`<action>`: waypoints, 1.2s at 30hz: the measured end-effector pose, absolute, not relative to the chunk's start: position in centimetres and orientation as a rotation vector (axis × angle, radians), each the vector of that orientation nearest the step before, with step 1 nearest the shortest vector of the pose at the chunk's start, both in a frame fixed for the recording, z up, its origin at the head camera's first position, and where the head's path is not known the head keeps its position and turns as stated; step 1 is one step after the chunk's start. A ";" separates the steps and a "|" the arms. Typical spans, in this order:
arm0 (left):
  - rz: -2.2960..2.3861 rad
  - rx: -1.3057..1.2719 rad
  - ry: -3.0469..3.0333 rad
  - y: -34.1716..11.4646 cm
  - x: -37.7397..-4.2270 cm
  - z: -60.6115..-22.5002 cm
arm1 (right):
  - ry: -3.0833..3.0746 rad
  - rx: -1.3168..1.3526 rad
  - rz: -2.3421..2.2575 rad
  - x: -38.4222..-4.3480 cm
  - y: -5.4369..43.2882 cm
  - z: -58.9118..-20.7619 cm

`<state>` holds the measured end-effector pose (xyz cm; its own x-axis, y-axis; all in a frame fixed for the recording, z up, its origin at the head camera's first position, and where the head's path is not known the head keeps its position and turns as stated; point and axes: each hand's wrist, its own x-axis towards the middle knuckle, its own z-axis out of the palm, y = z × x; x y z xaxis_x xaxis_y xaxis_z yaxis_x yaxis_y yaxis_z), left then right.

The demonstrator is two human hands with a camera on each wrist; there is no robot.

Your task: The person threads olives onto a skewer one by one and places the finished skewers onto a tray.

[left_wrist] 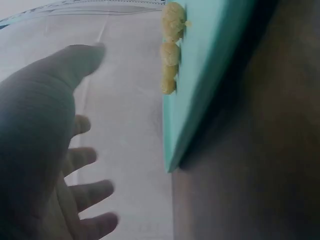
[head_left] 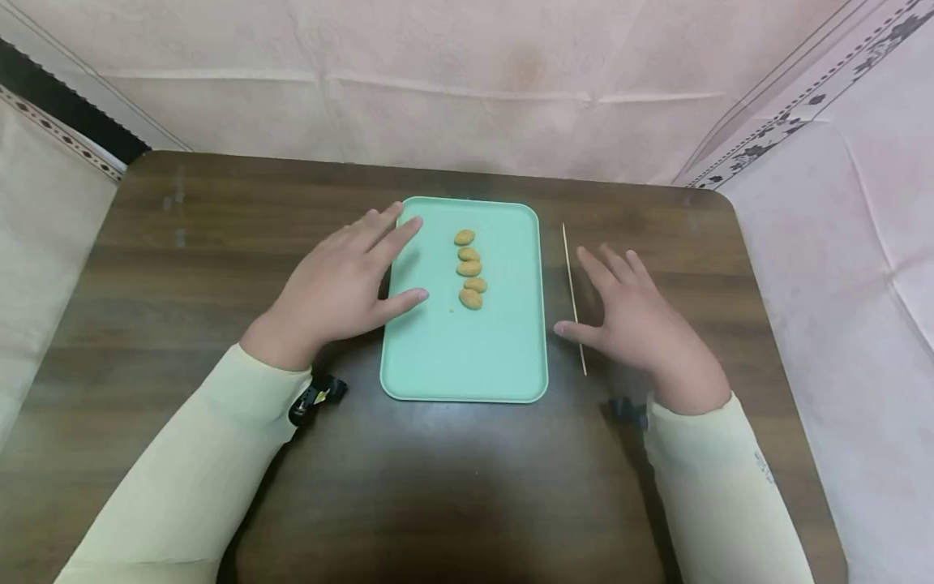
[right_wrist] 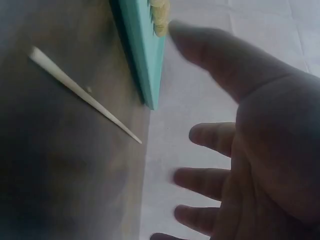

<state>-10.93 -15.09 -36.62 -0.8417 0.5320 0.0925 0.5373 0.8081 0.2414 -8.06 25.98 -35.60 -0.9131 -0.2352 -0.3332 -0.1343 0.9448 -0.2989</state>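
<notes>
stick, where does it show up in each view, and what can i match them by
Head: stick right of centre, beside the tray.
Left wrist: not in it.
Right wrist: left half, slanting from upper left down towards the centre.
Shared landmark: the tray, in all three.

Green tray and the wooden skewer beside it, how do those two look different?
The green tray is a broad rectangle with rounded corners and a raised rim, while the wooden skewer is thin and straight. The tray is mint green; the skewer is pale tan. The tray bears a row of five tan nut-like pieces, whereas the skewer has nothing threaded on it. Both lie on the dark wooden table.
</notes>
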 end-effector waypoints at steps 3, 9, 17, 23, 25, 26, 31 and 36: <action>-0.397 -0.973 -2.972 -14.3 -11.5 -35.7 | 2.714 -0.261 -0.356 -8.6 25.9 -34.8; -0.414 -0.920 -3.051 -11.6 -11.7 -33.7 | 2.715 -0.219 -0.251 -9.2 25.4 -33.8; -0.440 -0.658 -3.286 -7.0 -10.7 -33.8 | 2.634 -0.180 -0.228 -9.5 24.8 -34.5; -0.455 -0.460 -3.364 -4.7 -10.2 -35.5 | 2.581 -0.221 -0.198 -9.3 25.1 -35.1; -0.474 -0.410 -3.369 -4.3 -10.1 -36.0 | 2.574 -0.224 -0.226 -9.3 25.3 -35.4; -0.478 -0.399 -3.369 -4.2 -10.2 -36.2 | 2.570 -0.226 -0.246 -9.4 25.4 -35.6; -0.487 -0.376 -3.377 -4.1 -10.3 -36.7 | 2.505 -0.176 -0.397 -9.9 26.3 -36.3; -0.484 -0.398 -3.384 -4.2 -10.4 -36.9 | 2.400 -0.109 -0.544 -10.1 26.9 -36.5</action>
